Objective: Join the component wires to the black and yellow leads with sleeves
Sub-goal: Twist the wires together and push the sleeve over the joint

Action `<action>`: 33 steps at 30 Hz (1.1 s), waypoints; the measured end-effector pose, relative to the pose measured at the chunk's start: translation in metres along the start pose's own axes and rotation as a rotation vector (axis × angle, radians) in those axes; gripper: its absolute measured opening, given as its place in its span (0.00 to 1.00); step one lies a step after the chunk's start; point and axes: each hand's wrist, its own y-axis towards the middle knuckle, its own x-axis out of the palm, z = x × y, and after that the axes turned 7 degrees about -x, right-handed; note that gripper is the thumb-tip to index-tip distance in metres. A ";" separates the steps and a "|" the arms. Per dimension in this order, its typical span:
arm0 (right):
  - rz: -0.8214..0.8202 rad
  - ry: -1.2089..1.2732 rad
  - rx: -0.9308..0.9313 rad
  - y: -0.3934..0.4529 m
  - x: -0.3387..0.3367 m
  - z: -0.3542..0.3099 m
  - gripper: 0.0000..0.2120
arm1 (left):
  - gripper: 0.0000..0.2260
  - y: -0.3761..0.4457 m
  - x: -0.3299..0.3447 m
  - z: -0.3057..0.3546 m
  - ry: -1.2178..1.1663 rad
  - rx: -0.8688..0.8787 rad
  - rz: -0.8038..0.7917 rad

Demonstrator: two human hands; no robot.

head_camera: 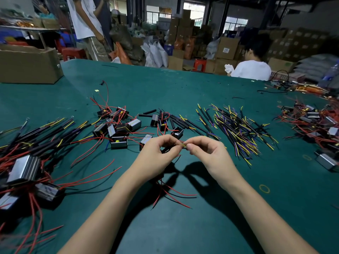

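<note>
My left hand (157, 153) and my right hand (209, 153) meet above the middle of the green table (201, 88), fingertips pinched together. Between them runs a thin red component wire (180, 142) that meets a yellow lead tip (184, 146) at my right fingertips. Under my left wrist hang several red and black wires (174, 194); the component they belong to is mostly hidden by the hand. A heap of black and yellow leads (236, 131) lies to the right. Loose black sleeves (149, 112) lie beyond my hands.
Small boxed components with red wires (117, 125) are scattered left of centre. Finished assemblies pile up at the left edge (27, 162) and far right (315, 121). A cardboard box (29, 65) stands at the back left. One person stands and another sits beyond the table.
</note>
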 end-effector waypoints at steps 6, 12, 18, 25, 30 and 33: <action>0.033 -0.049 -0.030 0.000 0.006 0.001 0.10 | 0.09 0.000 0.005 0.001 -0.052 -0.034 0.056; 0.070 0.037 -0.043 -0.001 0.006 0.005 0.11 | 0.05 0.001 0.004 -0.004 -0.009 -0.041 0.007; 0.014 0.184 -0.016 -0.003 0.009 0.006 0.12 | 0.02 0.001 0.004 -0.004 0.034 0.042 0.021; 0.019 -0.022 0.014 -0.003 0.006 0.000 0.13 | 0.03 -0.003 0.006 -0.001 0.051 0.071 0.033; 0.046 -0.177 -0.047 -0.004 0.008 -0.001 0.10 | 0.03 -0.002 0.007 -0.003 0.185 0.092 0.106; 0.051 -0.250 -0.057 -0.003 0.009 0.000 0.09 | 0.04 -0.003 0.007 -0.005 0.252 0.128 0.171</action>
